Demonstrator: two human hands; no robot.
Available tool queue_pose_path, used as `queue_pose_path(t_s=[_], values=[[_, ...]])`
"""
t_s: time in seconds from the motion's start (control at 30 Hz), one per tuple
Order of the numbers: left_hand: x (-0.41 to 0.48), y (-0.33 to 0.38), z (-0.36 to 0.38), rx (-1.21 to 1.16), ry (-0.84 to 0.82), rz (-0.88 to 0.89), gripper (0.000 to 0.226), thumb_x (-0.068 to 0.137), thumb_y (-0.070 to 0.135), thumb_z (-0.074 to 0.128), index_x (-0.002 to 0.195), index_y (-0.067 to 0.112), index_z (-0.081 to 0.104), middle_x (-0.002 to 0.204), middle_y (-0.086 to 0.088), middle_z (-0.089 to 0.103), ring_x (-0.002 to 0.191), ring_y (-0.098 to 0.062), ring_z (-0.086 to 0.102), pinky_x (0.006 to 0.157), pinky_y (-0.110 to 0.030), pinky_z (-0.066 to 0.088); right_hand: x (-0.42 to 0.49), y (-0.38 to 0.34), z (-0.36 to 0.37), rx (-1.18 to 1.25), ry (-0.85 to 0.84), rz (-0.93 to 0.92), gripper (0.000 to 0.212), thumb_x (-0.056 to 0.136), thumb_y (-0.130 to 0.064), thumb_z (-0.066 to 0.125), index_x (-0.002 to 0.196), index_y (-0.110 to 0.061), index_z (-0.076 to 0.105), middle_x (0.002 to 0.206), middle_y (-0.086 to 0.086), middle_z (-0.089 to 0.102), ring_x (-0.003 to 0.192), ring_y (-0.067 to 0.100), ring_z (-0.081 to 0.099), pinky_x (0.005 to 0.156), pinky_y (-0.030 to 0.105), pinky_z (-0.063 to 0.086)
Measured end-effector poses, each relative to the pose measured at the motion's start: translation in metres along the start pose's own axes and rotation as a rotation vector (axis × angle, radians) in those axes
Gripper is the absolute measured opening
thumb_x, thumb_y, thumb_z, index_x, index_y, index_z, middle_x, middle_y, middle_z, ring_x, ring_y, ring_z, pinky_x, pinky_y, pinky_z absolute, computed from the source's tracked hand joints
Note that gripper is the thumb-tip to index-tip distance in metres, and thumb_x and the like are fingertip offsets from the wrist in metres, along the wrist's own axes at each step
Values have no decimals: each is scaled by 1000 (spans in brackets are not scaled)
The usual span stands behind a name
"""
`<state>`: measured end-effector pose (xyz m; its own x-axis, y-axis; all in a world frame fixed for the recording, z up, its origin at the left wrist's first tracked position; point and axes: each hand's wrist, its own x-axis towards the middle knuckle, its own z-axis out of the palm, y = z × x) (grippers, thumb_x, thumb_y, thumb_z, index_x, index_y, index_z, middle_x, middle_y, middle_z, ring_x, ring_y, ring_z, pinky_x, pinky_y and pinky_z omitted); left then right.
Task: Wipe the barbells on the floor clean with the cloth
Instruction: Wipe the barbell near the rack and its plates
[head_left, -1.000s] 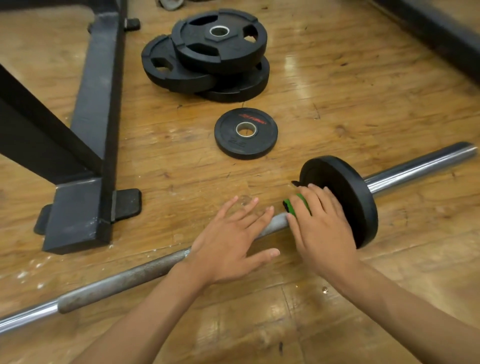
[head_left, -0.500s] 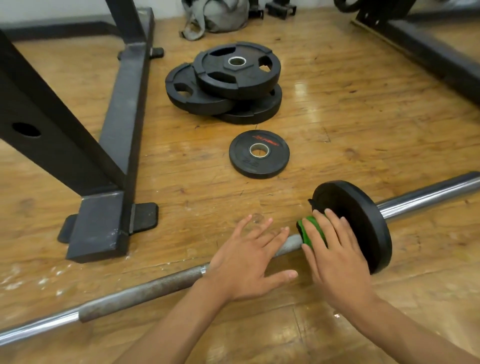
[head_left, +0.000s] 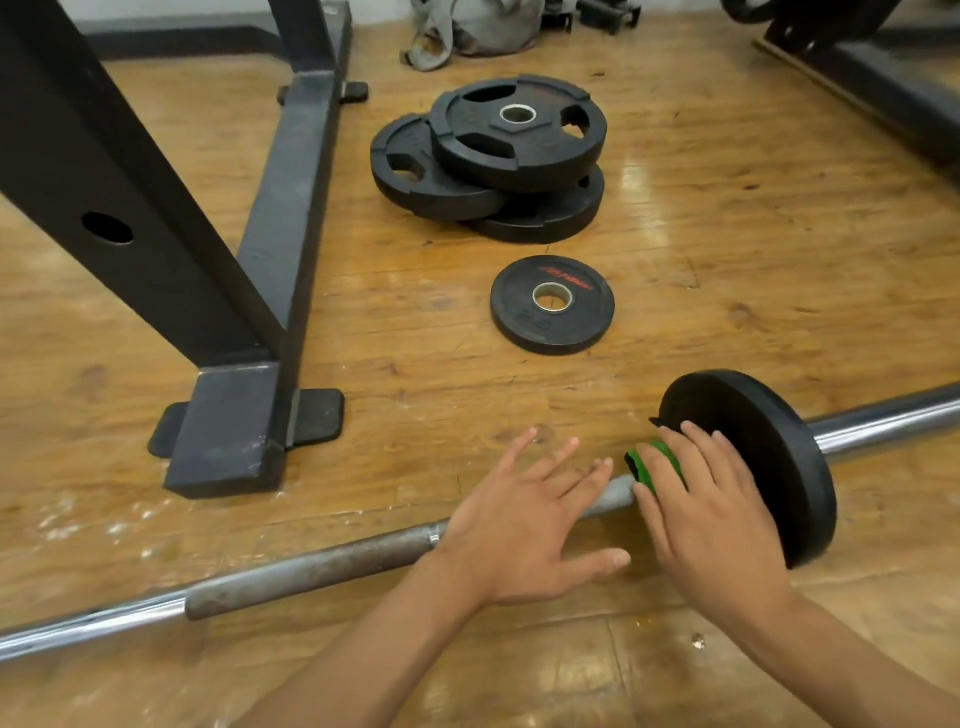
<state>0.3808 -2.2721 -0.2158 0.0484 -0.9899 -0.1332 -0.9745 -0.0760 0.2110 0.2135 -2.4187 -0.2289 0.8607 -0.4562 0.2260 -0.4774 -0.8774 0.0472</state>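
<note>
Green cloth (head_left: 655, 462) sits bunched on the barbell (head_left: 311, 569) at about 4 o'clock in the view, just beside the inner face of the mounted plate (head_left: 769, 447). The right hand (head_left: 711, 519) presses it down with fingers laid nearly straight over it. Whether the thumb hooks underneath cannot be told. The left hand (head_left: 524, 525) lies flat on the shaft just beside it, fingers spread, steadying the bar.

The barbell rests on the wooden floor (head_left: 727, 260), its long axis running from 8 o'clock up to 3 o'clock, the plate end pointing right. Judging by the dull, speckled knurling toward 8 o'clock, wiping looks barely under way. That grip stretch, the smooth chrome beyond it and the sleeve past the plate all seem left to do. Only this one barbell is in view.
</note>
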Motion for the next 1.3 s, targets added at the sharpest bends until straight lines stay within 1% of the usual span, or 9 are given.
queue_pose_path(t_s=[0.17, 0.37, 0.57, 0.73, 0.8, 0.9, 1.1, 1.23, 1.3], values=[[0, -2, 4, 15, 20, 4, 89, 100, 77, 10, 168, 19, 13, 170, 0, 30, 162, -18, 5, 129, -54, -5, 24, -3, -4, -3, -29, 55, 44, 103, -33, 33, 107, -11, 71, 110, 13, 68, 116, 35, 59, 115, 50, 38], [-1, -3, 9, 17, 74, 14, 91, 100, 78, 8, 167, 17, 20, 168, -1, 35, 162, -19, 10, 129, -52, -5, -9, -6, 6, 44, 53, 66, 42, 103, -29, 46, 135, -7, 64, 143, 18, 57, 142, 40, 46, 122, 56, 30], [1, -5, 9, 8, 57, -2, 97, 95, 81, -3, 167, 20, 19, 167, 3, 36, 162, -17, 7, 129, -54, -1, 37, -2, -6, 10, -24, 110, 43, 100, -35, 36, 95, -14, 73, 94, 5, 65, 96, 28, 60, 99, 42, 43], [3, -4, 8, -7, 76, -2, 96, 96, 81, -2, 167, 21, 19, 166, 2, 39, 162, -18, 11, 129, -55, 1, 5, -16, -5, 28, -20, 140, 35, 103, -30, 42, 117, -11, 69, 127, 14, 64, 131, 36, 54, 121, 51, 32], [2, -3, 12, -1, 104, -2, 93, 99, 80, 3, 165, 20, 25, 163, 2, 44, 160, -19, 17, 128, -56, 5, 18, -14, -4, 4, -53, 135, 35, 102, -30, 40, 103, -13, 71, 111, 11, 68, 119, 34, 60, 117, 48, 37], [2, -3, 12, 9, 95, -6, 93, 98, 81, 1, 166, 20, 24, 165, 2, 41, 161, -19, 13, 128, -54, 1, 44, -3, -6, -31, -41, 99, 43, 99, -34, 36, 89, -14, 73, 88, 7, 68, 89, 30, 63, 91, 44, 46], [-1, 3, 15, 28, 148, 17, 86, 103, 77, 17, 163, 18, 32, 161, 3, 47, 159, -21, 22, 126, -53, 5, -13, -8, 0, 42, 22, 94, 43, 106, -31, 42, 134, -8, 63, 143, 18, 57, 141, 37, 47, 123, 53, 29], [-2, 6, 15, 42, 128, 17, 88, 102, 78, 15, 165, 18, 27, 164, 3, 42, 160, -20, 16, 127, -53, 0, 20, 1, -3, 13, -23, 88, 42, 102, -35, 38, 104, -11, 73, 104, 9, 68, 108, 32, 62, 110, 46, 42], [-4, 6, 14, 39, 128, 15, 87, 103, 77, 16, 165, 18, 28, 162, 3, 45, 160, -20, 18, 127, -52, 0, 27, -6, -7, -15, -56, 125, 47, 102, -36, 33, 100, -13, 74, 97, 6, 68, 101, 29, 60, 105, 44, 43]])
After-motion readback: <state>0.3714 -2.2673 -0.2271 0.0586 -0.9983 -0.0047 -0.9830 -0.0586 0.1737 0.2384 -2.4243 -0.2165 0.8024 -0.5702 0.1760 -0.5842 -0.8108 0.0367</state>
